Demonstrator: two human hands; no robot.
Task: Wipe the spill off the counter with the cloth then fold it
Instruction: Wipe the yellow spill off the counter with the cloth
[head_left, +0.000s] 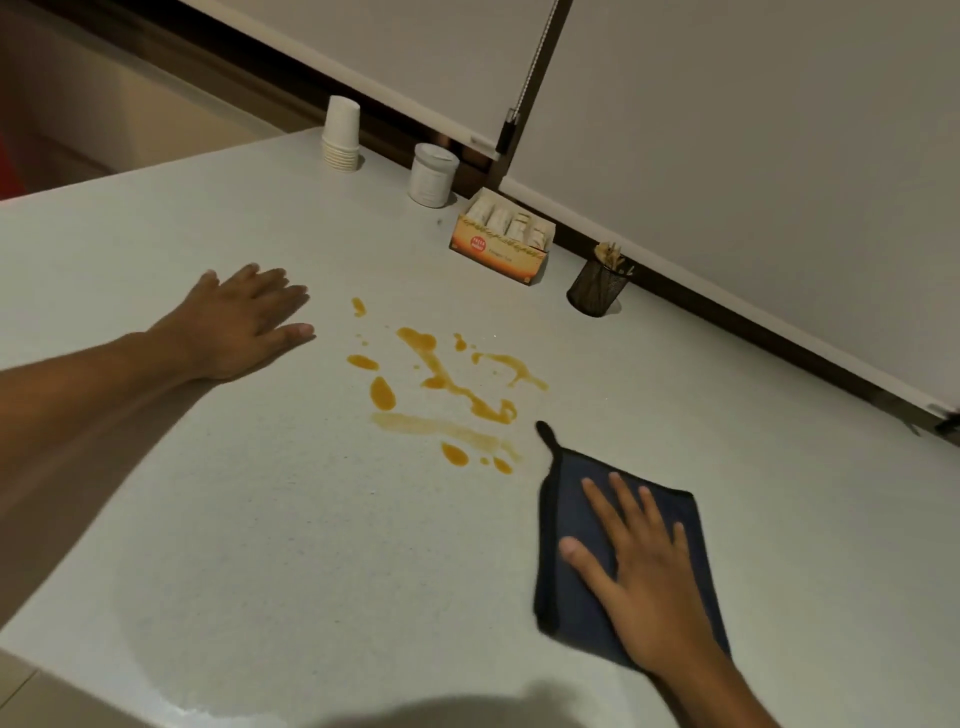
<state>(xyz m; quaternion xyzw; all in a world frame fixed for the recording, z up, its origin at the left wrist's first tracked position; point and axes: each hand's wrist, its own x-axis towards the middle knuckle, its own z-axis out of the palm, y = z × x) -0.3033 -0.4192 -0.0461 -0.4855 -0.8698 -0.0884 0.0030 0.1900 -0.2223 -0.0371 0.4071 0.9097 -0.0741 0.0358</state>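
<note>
An orange spill (447, 389) of streaks and drops lies in the middle of the pale counter (260, 519). One streak near its front is smeared thin. A folded dark blue cloth (576, 597) with a hanging loop lies flat to the right of the spill, just in front of it. My right hand (639, 577) rests flat on the cloth, fingers spread and pointing toward the spill. My left hand (244, 322) lies palm down on the bare counter left of the spill, touching nothing else.
Along the back wall stand a stack of paper cups (342, 135), a white lidded jar (432, 175), an orange box of sachets (501, 238) and a black mesh holder (597, 286). The counter's edge runs along the left and front.
</note>
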